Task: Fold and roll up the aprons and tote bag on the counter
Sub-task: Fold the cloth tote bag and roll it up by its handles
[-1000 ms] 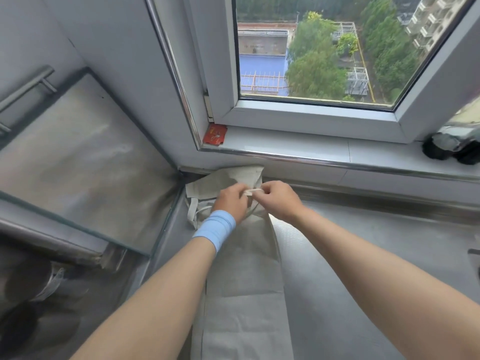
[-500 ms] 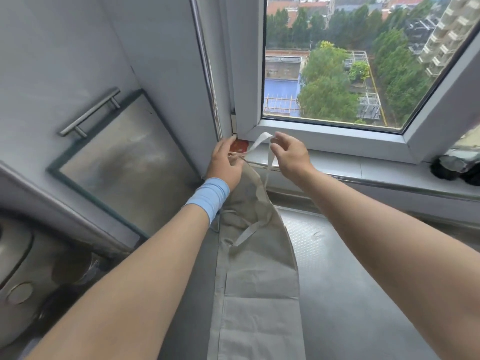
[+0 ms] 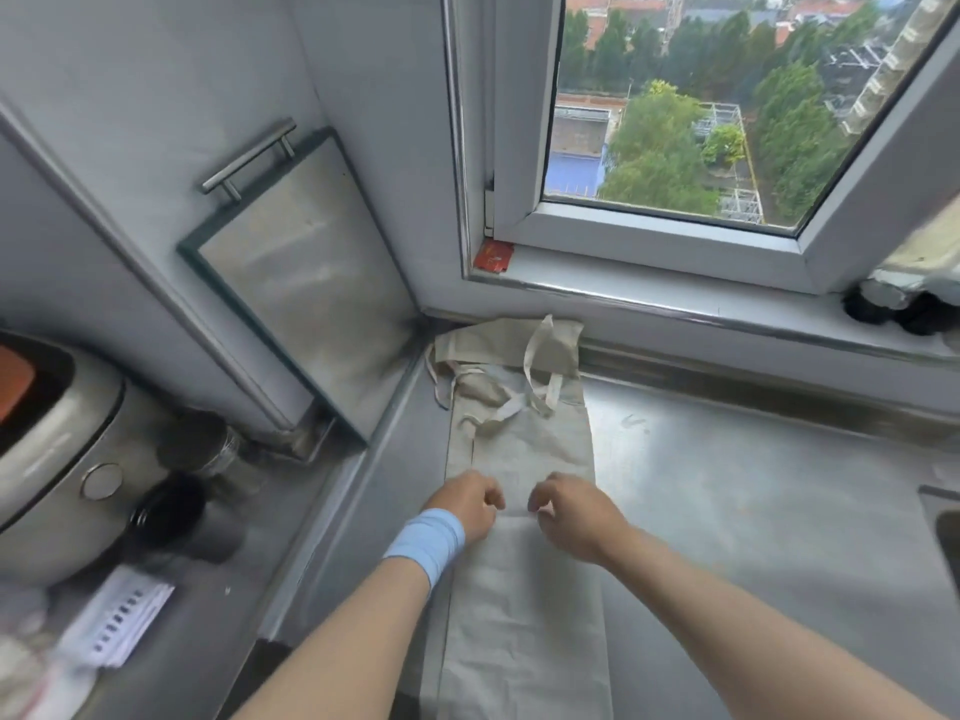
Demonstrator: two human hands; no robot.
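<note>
Along the steel bench the apron runs lengthwise away from left grip and right grip, both curled mid-strip, hold unclear.

Person, two arms in view.
- Left forearm: bare. Light-blue wristband, broad, soft cloth, with faint lengthwise creases, sits round the wrist directly behind the left grip.
- Right forearm: bare through to the right grip.
</note>
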